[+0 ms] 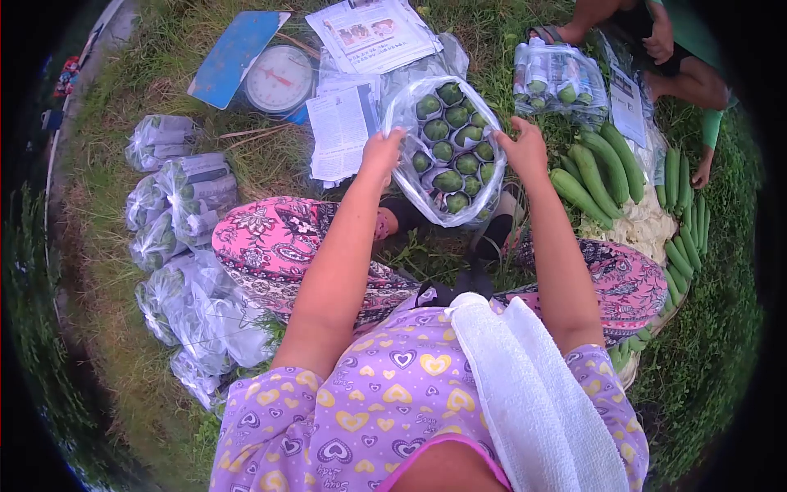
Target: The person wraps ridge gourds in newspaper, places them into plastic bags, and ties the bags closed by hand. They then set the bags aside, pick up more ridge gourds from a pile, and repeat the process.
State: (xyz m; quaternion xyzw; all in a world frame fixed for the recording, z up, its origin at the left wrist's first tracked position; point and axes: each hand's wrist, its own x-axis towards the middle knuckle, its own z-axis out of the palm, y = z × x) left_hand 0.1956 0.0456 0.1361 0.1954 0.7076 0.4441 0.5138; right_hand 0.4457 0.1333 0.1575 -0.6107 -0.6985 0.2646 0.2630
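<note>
Near the scale (279,79), the left hand (381,156) and right hand (525,150) seem to pinch the floppy bag (426,204) at both sides, good spots since the green vegetables (435,129) look heavy.

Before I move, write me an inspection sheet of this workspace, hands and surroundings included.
Surface: grass; a pale covering lies under part of the long green vegetables on the right.
Job's things: an open clear bag holds round green produce.
Clutter: printed sheets, a dial scale and a blue board beyond the knees; filled bags on the left.
Hands: left hand and right hand hold opposite sides of the open bag's rim.
Cables: nothing seen.
Surroundings: a co-worker, partly in view, at the upper right, near another filled bag.
</note>
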